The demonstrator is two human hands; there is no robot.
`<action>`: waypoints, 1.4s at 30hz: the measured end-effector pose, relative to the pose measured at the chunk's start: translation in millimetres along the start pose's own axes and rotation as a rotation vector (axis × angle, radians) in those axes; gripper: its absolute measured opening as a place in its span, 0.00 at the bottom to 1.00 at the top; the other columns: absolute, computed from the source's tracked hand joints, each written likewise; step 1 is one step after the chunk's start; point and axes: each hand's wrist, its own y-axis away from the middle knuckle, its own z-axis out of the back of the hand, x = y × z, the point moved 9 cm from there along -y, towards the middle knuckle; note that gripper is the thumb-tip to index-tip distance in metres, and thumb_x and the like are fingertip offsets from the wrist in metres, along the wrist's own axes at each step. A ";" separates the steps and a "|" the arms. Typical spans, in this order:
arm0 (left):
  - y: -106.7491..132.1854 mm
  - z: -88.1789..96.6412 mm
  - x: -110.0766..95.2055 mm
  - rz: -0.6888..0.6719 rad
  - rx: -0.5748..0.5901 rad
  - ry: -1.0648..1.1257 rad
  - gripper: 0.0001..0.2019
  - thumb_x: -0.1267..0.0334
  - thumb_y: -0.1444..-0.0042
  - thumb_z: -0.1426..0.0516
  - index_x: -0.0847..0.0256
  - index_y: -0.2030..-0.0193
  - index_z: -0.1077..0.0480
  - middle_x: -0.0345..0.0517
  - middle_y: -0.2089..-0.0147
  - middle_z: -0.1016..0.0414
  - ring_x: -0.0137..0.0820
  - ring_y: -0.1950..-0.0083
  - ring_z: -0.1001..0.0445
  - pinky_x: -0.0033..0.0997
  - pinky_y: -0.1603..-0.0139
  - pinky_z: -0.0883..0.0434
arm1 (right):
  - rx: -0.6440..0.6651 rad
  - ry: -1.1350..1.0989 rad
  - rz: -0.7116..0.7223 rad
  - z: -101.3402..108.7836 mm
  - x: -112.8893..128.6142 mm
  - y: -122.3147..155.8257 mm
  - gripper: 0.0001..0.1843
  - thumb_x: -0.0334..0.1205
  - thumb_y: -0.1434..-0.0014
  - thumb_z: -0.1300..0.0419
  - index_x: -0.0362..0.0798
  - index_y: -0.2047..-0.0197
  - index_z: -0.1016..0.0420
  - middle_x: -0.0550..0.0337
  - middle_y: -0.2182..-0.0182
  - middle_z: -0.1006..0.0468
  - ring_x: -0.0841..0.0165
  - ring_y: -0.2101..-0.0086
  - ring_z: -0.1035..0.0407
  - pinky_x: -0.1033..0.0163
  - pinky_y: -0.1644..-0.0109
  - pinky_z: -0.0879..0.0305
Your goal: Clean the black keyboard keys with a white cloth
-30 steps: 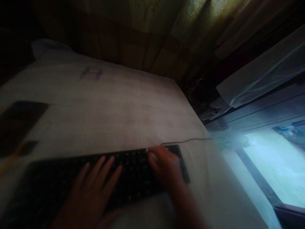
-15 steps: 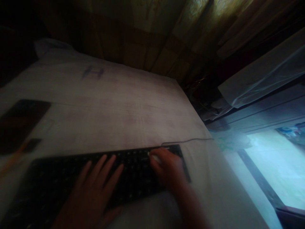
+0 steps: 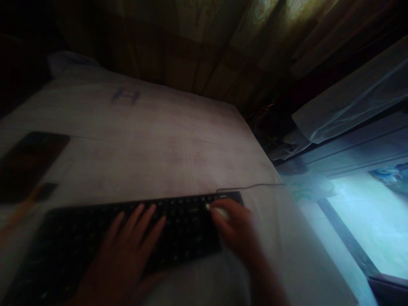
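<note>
A black keyboard (image 3: 188, 229) lies on the white cloth in front of me. My left hand (image 3: 127, 246) rests flat over its middle keys, fingers stretched and apart, holding nothing. Over the keyboard's right end, my right hand (image 3: 234, 225) is closed with a small white object (image 3: 221, 212) pinched between thumb and fingers. Its pale tip shows near the upper right keys. Blur and dim light hide what kind of object it is. The hand and wrist cover part of the right-hand keys.
A dark flat rectangular object (image 3: 32, 161) lies at left, beside a brush-like tool (image 3: 27, 204) with an orange handle. A thin cable (image 3: 251, 186) runs from the keyboard toward the right edge of the cloth-covered surface (image 3: 178, 148). Curtains (image 3: 191, 55) hang behind.
My right hand has shifted slightly right along the keyboard with the white object in it. My left hand stays almost in place.
</note>
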 end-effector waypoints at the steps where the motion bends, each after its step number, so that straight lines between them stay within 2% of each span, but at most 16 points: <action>1: 0.0 0.8 -0.1 -0.001 -0.008 0.004 0.39 0.35 0.41 0.50 0.61 0.32 0.39 0.63 0.29 0.40 0.56 0.30 0.41 0.59 0.31 0.50 | 0.012 0.021 0.024 -4.0 2.7 0.4 0.09 0.35 0.40 0.44 0.50 0.64 0.22 0.58 0.69 0.18 0.65 0.68 0.23 0.62 0.64 0.29; 5: -0.7 1.0 0.1 0.003 -0.012 0.005 0.39 0.35 0.41 0.51 0.61 0.32 0.37 0.63 0.30 0.38 0.56 0.30 0.41 0.59 0.32 0.49 | 0.058 0.186 0.094 -21.6 11.0 1.2 0.09 0.33 0.40 0.44 0.50 0.63 0.21 0.57 0.68 0.18 0.65 0.69 0.23 0.64 0.66 0.30; 9: -1.3 1.1 0.8 0.008 -0.023 0.010 0.38 0.34 0.41 0.51 0.60 0.32 0.38 0.61 0.30 0.37 0.55 0.30 0.40 0.58 0.32 0.49 | 0.070 0.281 0.091 -26.2 11.0 3.0 0.09 0.32 0.42 0.43 0.50 0.64 0.21 0.58 0.69 0.18 0.65 0.70 0.24 0.64 0.67 0.31; 15: -1.4 2.0 -0.1 -0.009 -0.035 -0.019 0.39 0.34 0.42 0.51 0.61 0.33 0.37 0.64 0.30 0.37 0.55 0.31 0.39 0.58 0.32 0.50 | 0.104 0.271 0.074 -24.5 10.9 10.8 0.09 0.33 0.42 0.43 0.50 0.66 0.21 0.57 0.68 0.18 0.66 0.70 0.24 0.65 0.67 0.32; 19: -2.3 1.8 0.0 -0.001 0.000 -0.015 0.39 0.34 0.41 0.50 0.61 0.33 0.38 0.63 0.30 0.38 0.54 0.31 0.39 0.58 0.32 0.50 | 0.115 0.249 0.074 -23.2 12.1 14.9 0.09 0.32 0.42 0.44 0.49 0.65 0.21 0.58 0.69 0.18 0.66 0.71 0.24 0.65 0.67 0.33; 31: -2.1 6.0 -2.8 -0.018 -0.057 -0.005 0.38 0.36 0.41 0.50 0.63 0.34 0.36 0.65 0.31 0.37 0.56 0.31 0.39 0.59 0.32 0.50 | 0.156 0.201 0.017 -22.6 10.0 26.7 0.08 0.31 0.43 0.43 0.50 0.67 0.22 0.59 0.70 0.19 0.67 0.70 0.24 0.66 0.66 0.33; 42: -3.8 5.2 -0.9 -0.007 -0.044 0.018 0.38 0.36 0.40 0.51 0.63 0.33 0.37 0.65 0.30 0.38 0.56 0.31 0.40 0.59 0.32 0.49 | 0.220 0.149 -0.025 -22.1 8.2 35.2 0.09 0.30 0.43 0.43 0.49 0.66 0.23 0.59 0.69 0.19 0.67 0.69 0.24 0.65 0.65 0.33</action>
